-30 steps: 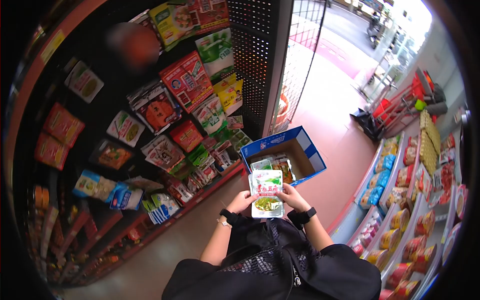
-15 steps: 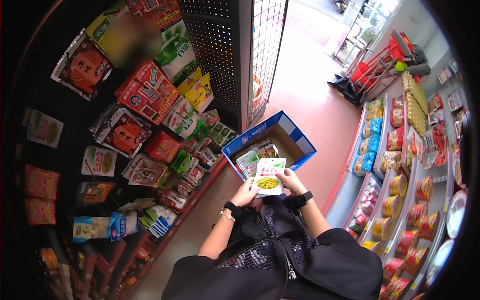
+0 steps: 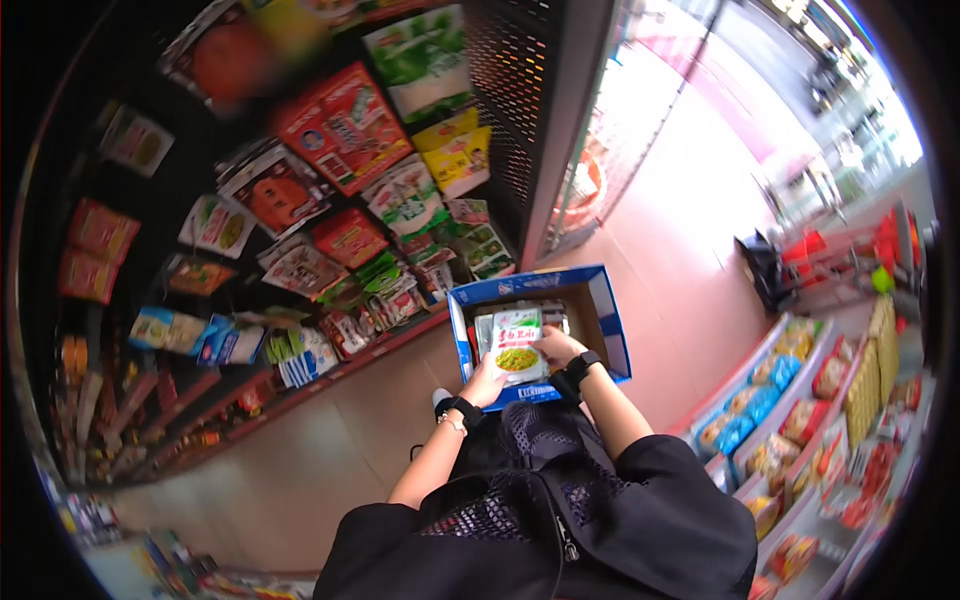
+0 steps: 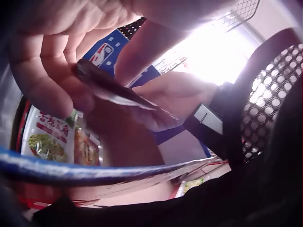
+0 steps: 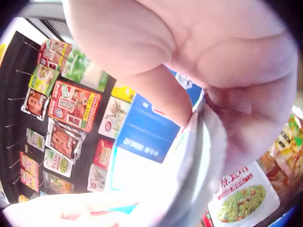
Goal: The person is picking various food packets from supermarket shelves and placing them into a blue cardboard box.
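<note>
A white and green food packet (image 3: pixel 517 347) is held between both hands over the blue cardboard box (image 3: pixel 615 340). My left hand (image 3: pixel 484 383) pinches its left edge, thumb on one side and fingers on the other in the left wrist view. My right hand (image 3: pixel 560 348) grips the right edge, and the right wrist view shows the thumb and curled fingers around the packet (image 5: pixel 201 156). Inside the box lie other packets, one with a similar green-vegetable picture (image 4: pixel 46 142), seen beneath the left hand (image 4: pixel 52 71).
A dark rack of hanging packets (image 3: pixel 345 128) stands at the left, with its low red-edged shelf beside the box. Shelves of bread bags and tubs (image 3: pixel 770 375) line the right. Beyond the box are a doorway and cleaning tools (image 3: pixel 850 255).
Both hands have moved forward with the packet, from near the body to above the inside of the box. The head view has shifted and turned.
</note>
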`<action>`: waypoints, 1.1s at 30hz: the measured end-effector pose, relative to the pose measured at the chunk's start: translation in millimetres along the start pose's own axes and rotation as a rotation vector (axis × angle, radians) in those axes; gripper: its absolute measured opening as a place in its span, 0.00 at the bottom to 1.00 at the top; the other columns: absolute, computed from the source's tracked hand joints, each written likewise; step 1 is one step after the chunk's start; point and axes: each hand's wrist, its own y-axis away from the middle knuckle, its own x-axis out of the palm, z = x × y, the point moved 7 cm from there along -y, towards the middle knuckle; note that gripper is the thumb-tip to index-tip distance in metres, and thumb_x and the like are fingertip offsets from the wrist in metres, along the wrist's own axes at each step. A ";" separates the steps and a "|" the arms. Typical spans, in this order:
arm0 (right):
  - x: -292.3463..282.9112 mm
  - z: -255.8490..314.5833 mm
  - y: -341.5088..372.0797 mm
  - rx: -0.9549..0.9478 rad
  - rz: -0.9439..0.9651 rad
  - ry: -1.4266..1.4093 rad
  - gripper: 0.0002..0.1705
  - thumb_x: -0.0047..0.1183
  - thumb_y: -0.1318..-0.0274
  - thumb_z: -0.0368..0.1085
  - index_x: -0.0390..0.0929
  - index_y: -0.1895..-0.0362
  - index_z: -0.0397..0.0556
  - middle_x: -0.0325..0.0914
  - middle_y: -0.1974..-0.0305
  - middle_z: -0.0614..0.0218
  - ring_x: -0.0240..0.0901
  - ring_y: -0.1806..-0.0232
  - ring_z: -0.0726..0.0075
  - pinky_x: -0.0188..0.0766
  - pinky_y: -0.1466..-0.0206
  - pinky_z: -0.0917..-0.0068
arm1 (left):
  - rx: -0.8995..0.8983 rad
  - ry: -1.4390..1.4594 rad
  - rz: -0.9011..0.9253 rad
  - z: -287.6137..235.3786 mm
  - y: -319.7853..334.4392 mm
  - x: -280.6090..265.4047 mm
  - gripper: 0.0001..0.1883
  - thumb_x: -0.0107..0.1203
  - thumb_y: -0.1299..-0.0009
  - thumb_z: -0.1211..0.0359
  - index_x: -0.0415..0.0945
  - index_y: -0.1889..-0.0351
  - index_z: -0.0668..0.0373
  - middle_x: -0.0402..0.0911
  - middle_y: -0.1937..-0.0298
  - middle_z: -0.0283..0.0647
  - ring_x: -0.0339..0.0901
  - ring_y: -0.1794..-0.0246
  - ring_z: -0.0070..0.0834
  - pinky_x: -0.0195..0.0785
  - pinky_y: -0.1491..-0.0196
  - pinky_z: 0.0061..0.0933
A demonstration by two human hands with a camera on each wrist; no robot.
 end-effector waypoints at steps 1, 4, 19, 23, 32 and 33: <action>2.6 -9.0 -17.1 0.021 0.090 0.256 0.07 0.42 0.61 0.29 0.67 0.72 0.42 0.65 0.84 0.72 0.58 0.89 0.78 0.54 0.90 0.80 | 0.057 -0.104 -0.075 -1.5 2.8 -5.2 0.24 0.45 0.48 0.77 0.51 0.52 0.65 0.64 0.57 0.46 0.63 0.54 0.33 0.55 0.52 0.27; 11.6 -55.7 -56.9 0.200 0.123 0.663 0.09 0.40 0.64 0.33 0.67 0.88 0.43 0.60 0.93 0.66 0.55 0.96 0.70 0.49 0.94 0.73 | -0.101 -0.202 -0.184 14.8 8.1 -9.5 0.24 0.46 0.51 0.76 0.55 0.54 0.62 0.66 0.61 0.53 0.61 0.56 0.46 0.56 0.55 0.36; 12.0 -124.8 -83.5 0.401 0.154 0.323 0.16 0.44 0.58 0.37 0.64 0.61 0.48 0.65 0.72 0.69 0.62 0.69 0.70 0.61 0.73 0.70 | -0.178 -0.351 -0.179 26.9 18.5 -0.4 0.19 0.45 0.49 0.62 0.66 0.61 0.63 0.65 0.59 0.54 0.60 0.54 0.45 0.54 0.52 0.35; 32.0 -89.5 -52.0 0.392 0.213 0.266 0.13 0.44 0.57 0.39 0.66 0.66 0.47 0.67 0.72 0.71 0.64 0.74 0.72 0.62 0.72 0.78 | -0.103 -0.191 -0.093 11.2 29.0 -6.6 0.17 0.48 0.48 0.62 0.67 0.64 0.64 0.67 0.62 0.53 0.62 0.56 0.43 0.55 0.54 0.34; 102.7 -25.0 -5.4 0.095 0.438 0.356 0.17 0.41 0.54 0.43 0.65 0.60 0.48 0.67 0.63 0.67 0.65 0.60 0.70 0.63 0.61 0.73 | -0.063 0.283 -0.100 15.7 56.1 -36.4 0.09 0.44 0.42 0.68 0.66 0.67 0.65 0.69 0.76 0.34 0.65 0.77 0.17 0.60 0.75 0.18; 112.1 -16.7 3.1 0.093 0.438 0.359 0.17 0.41 0.54 0.43 0.65 0.60 0.48 0.67 0.63 0.67 0.65 0.60 0.70 0.63 0.61 0.73 | -0.060 0.283 -0.103 20.5 57.9 -39.2 0.09 0.44 0.42 0.68 0.66 0.67 0.65 0.69 0.76 0.34 0.65 0.77 0.17 0.60 0.75 0.18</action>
